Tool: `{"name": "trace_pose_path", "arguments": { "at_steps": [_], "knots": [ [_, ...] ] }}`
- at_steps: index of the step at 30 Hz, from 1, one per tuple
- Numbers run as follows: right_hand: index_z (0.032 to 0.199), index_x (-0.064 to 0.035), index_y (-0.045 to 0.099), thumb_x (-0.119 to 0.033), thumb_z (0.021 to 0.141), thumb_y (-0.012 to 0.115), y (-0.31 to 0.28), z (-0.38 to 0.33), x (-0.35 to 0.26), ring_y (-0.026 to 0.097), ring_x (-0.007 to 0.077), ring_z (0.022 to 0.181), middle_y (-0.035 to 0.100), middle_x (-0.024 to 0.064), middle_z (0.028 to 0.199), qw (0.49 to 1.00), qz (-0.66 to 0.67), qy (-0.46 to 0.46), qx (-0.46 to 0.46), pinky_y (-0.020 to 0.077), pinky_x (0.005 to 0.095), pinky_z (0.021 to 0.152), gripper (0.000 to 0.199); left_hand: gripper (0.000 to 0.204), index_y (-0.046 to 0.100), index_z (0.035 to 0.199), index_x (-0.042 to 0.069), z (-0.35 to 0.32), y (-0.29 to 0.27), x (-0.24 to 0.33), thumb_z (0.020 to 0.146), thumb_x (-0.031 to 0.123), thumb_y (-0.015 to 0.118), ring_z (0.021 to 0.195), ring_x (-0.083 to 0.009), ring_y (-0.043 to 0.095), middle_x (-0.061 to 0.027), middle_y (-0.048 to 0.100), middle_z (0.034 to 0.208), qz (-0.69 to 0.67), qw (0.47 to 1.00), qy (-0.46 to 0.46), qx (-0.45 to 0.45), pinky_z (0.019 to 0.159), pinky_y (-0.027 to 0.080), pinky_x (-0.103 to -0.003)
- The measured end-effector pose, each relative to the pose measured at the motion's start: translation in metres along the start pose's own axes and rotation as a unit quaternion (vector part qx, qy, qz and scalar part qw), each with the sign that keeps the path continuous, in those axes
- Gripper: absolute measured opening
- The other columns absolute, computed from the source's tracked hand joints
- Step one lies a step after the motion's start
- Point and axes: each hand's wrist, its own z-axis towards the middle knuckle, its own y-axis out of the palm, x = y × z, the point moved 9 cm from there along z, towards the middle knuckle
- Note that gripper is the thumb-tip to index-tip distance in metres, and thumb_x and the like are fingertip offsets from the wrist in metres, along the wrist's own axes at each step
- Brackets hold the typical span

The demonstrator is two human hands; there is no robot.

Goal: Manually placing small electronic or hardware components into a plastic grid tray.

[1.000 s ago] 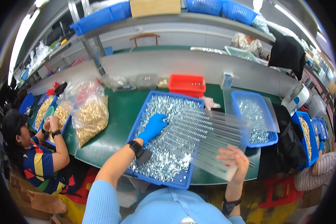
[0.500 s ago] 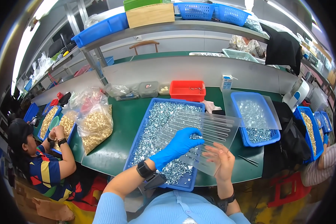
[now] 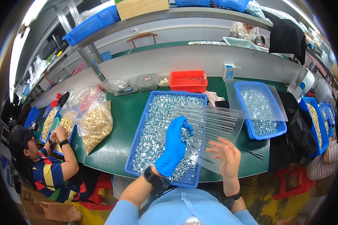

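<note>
Our bare right hand (image 3: 227, 155) has its fingers closed on the near right edge of the clear slotted plate (image 3: 221, 123). Our gloved left hand (image 3: 174, 150) curls over the plate's left part; we cannot tell how tightly, or whether it holds anything. The plate lies over the blue tray (image 3: 192, 181) of small silvery metal parts (image 3: 159, 123), extending past its right side. Tweezers (image 3: 254, 154) lie to our right; beyond the tray stands a red bin (image 3: 187, 89).
</note>
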Motion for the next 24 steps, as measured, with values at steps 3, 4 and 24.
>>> {"name": "trace_pose_path", "arguments": {
  "at_steps": [3, 4, 24],
  "knots": [
    [0.114, 0.0074, 0.049, -0.025, 0.089, 0.050, 0.000, 0.000, 0.000, 0.066, 0.0301, 0.081, 0.061, 0.0261, 0.102, 1.000, -0.001, 0.001, 0.002, 0.0520, 0.0290, 0.061, 0.041, 0.015, 0.055, 0.091, 0.009, 0.002, -0.006, 0.003, 0.089, 0.025, 0.057, 0.068, -0.0115, 0.053, 0.0007, 0.052, 0.072, -0.026, 1.000, 0.013, 0.011, 0.062, 0.045, -0.027],
    [0.114, 0.0074, 0.049, -0.025, 0.089, 0.050, 0.000, -0.001, 0.000, 0.066, 0.0301, 0.081, 0.061, 0.0261, 0.102, 1.000, -0.001, 0.004, 0.001, 0.0520, 0.0290, 0.061, 0.041, 0.016, 0.055, 0.091, 0.009, 0.003, -0.010, 0.005, 0.090, 0.025, 0.056, 0.068, -0.0117, 0.053, 0.0007, 0.052, 0.072, -0.038, 0.999, 0.022, 0.017, 0.063, 0.045, -0.028],
    [0.115, 0.0050, 0.050, -0.026, 0.089, 0.050, -0.002, -0.003, 0.000, 0.066, 0.0285, 0.083, 0.062, 0.0243, 0.103, 1.000, -0.012, 0.010, 0.006, 0.0512, 0.0283, 0.061, 0.041, 0.028, 0.053, 0.084, 0.006, -0.013, -0.055, 0.020, 0.095, 0.030, 0.045, 0.069, -0.0155, 0.048, -0.0023, 0.045, 0.066, -0.060, 0.991, 0.111, 0.051, 0.082, 0.045, -0.034]
  ]
}}
